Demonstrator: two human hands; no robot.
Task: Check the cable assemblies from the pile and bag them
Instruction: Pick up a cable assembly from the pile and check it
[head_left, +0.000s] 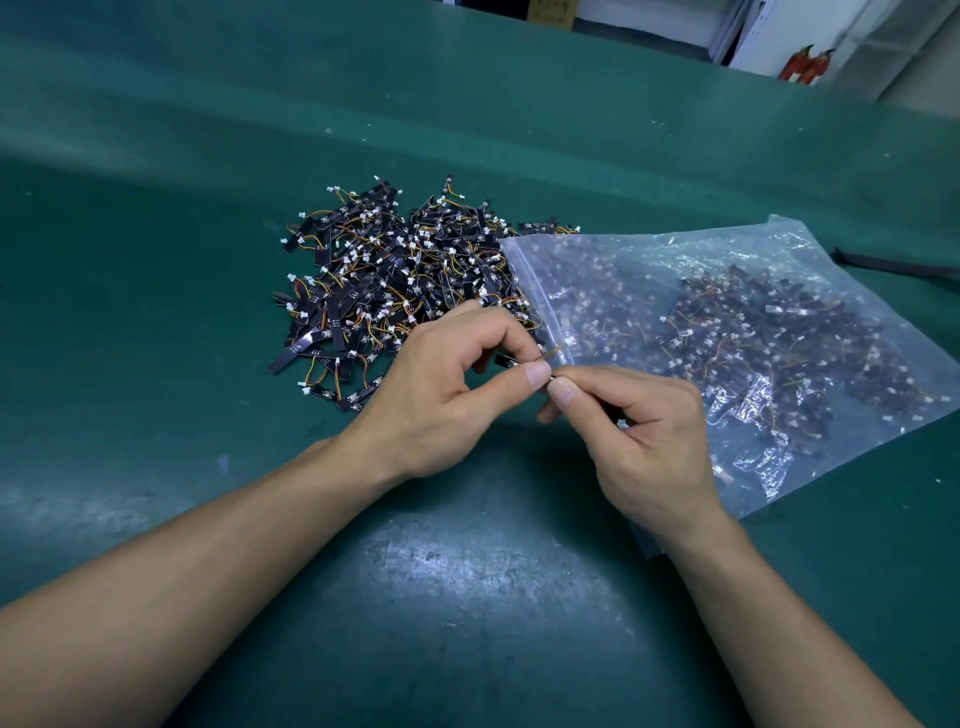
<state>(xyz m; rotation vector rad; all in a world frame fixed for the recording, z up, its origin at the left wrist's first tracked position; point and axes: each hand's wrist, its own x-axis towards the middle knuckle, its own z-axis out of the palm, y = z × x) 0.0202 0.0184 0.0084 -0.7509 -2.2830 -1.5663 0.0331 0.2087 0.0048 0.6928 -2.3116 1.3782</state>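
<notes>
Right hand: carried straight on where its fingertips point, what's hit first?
The left hand: its thumb tip nearly touches the right hand's over the cable assembly both pinch. Beyond, likely the pile; depth unclear.

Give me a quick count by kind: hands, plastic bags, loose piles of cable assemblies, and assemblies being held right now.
2 hands: left hand, right hand
1 plastic bag
1 loose pile
1 held assembly, pinched by both hands
Total: 5

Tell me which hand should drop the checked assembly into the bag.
Right, probably. The right hand pinches the cable assembly and lies over the zip bag, by its mouth; the left hand sits nearer the pile.
</notes>
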